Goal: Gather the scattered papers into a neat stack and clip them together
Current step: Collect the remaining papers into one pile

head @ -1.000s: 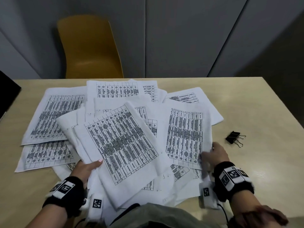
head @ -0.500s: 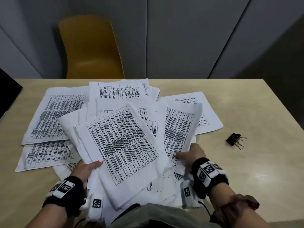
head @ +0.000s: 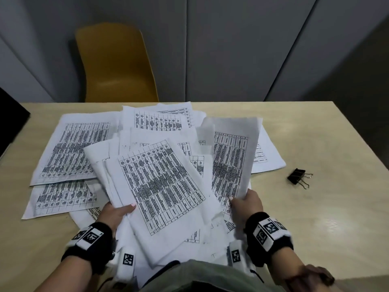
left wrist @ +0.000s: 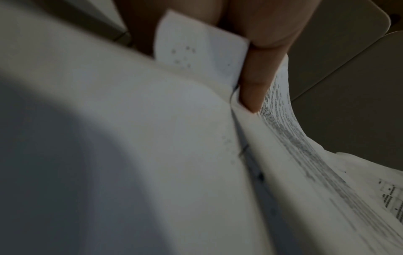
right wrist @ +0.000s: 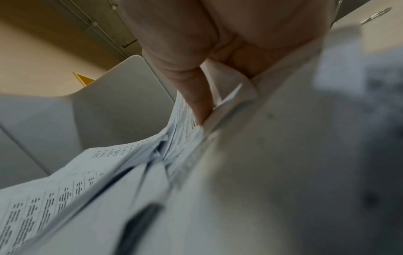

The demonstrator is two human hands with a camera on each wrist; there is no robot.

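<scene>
Printed white papers (head: 160,182) lie overlapping across the wooden table (head: 328,207). My left hand (head: 117,211) grips a bundle of sheets (left wrist: 218,138) at its near left edge, thumb (left wrist: 257,86) on top. My right hand (head: 246,205) pinches the near corner of a lifted sheet (head: 231,161) that curls upward right of the bundle; its thumb (right wrist: 198,103) presses on the sheet (right wrist: 183,120). More sheets (head: 69,152) lie flat at the left and far side. A black binder clip (head: 297,177) sits alone on the table, right of the papers.
A yellow chair (head: 115,64) stands behind the table's far edge, before grey wall panels. A dark object (head: 10,116) is at the far left edge. Bare tabletop shows right of the papers around the clip.
My right hand has taken hold of a sheet on the right and lifted it up and leftward toward the bundle. My left hand has kept its grip in place.
</scene>
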